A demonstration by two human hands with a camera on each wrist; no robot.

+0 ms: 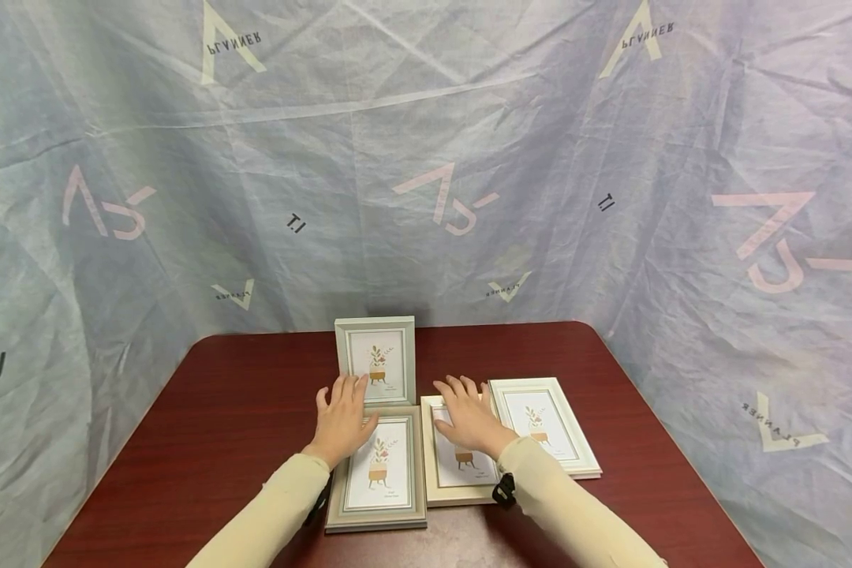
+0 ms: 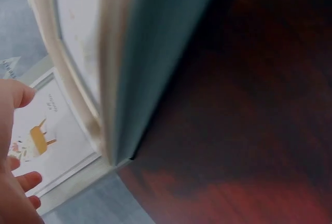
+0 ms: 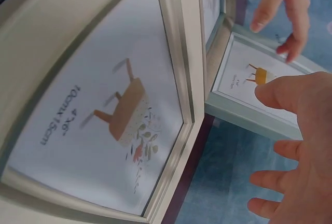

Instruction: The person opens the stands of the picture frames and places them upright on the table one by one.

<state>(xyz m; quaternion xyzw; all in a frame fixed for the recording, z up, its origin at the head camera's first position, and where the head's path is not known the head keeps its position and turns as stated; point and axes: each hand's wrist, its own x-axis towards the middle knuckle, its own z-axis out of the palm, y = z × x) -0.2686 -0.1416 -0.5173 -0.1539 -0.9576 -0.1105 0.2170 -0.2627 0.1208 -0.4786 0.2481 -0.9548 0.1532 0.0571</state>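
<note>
My left hand (image 1: pixel 341 420) hovers, fingers spread, over the left edge of a grey-beige picture frame (image 1: pixel 379 497) and just before a pale green picture frame (image 1: pixel 375 339). The green one appears to stand upright behind the beige one. My right hand (image 1: pixel 474 420), fingers also extended, is over a cream picture frame (image 1: pixel 461 477) and hides part of its picture. Right of it lies a white picture frame (image 1: pixel 547 422). Each frame shows the same print of a plant on a stool. Neither hand grips anything; whether the fingertips touch a frame I cannot tell.
The frames sit together on a dark red wooden table (image 1: pixel 241 418). Behind the table and at both sides hangs a wrinkled grey printed cloth (image 1: pixel 355 173). A black strap device (image 1: pixel 503 490) is on the right wrist.
</note>
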